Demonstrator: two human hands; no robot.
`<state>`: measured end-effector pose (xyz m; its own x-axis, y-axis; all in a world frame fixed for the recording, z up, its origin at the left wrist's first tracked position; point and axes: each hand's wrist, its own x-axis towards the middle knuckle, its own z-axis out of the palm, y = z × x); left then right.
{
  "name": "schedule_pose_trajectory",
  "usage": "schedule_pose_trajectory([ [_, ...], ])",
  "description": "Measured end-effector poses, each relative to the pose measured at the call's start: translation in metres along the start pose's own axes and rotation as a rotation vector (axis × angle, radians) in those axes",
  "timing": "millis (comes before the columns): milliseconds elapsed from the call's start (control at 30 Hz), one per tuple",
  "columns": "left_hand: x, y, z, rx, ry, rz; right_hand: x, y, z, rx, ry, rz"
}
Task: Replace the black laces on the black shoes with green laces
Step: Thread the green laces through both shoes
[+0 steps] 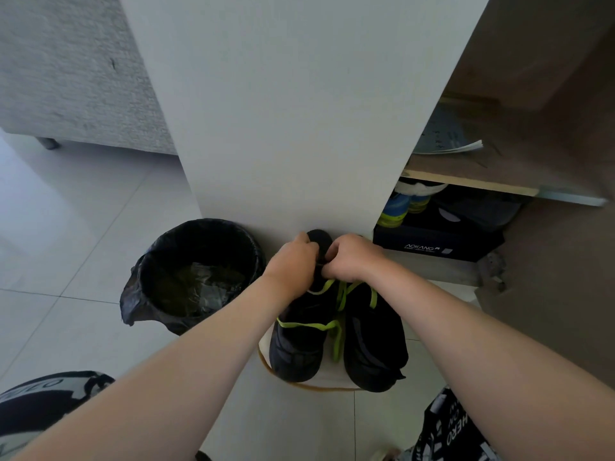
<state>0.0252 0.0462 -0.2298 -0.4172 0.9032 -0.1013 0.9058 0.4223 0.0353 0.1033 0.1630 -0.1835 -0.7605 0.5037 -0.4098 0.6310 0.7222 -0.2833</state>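
Head view | black shoes [372, 344] side by side on white mat [329, 379] at 6 o'clock, far ends against white panel [299, 111] | left hand [294, 257] grips one shoe's far end; right hand [349, 256] pinches green lace [337, 327] | lined bin [196, 271] just beside at 9 o'clock; tile floor [66, 227] open beyond, 10 o'clock

I read the shoes [372, 334] as matt black cloth, laces [309, 325] woven green cloth. Left: bin liner [133, 301] glossy crinkled plastic; floor tiles [83, 244] smooth, glossy. Far-left sofa [66, 78] rough cloth. Right shelf [466, 182] wood.
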Motion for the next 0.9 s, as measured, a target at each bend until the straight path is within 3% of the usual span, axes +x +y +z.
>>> schedule_pose_trajectory([
  [233,-0.008,-0.030,-0.016,-0.446,-0.085,-0.166,-0.004,0.003,0.003,-0.011,0.065,-0.014],
  [400,-0.014,-0.040,-0.019,-0.754,-0.057,-0.283,-0.002,0.004,0.003,0.028,0.038,-0.062],
  [533,-0.016,-0.039,-0.021,-0.764,-0.068,-0.257,-0.004,0.009,0.003,0.005,0.103,-0.139],
  [767,-0.025,-0.059,-0.019,-0.601,-0.103,-0.291,-0.001,0.011,0.000,0.003,0.047,-0.121],
  [900,-0.024,-0.050,-0.019,-0.780,-0.066,-0.358,-0.006,0.008,-0.012,0.047,-0.035,-0.163],
])
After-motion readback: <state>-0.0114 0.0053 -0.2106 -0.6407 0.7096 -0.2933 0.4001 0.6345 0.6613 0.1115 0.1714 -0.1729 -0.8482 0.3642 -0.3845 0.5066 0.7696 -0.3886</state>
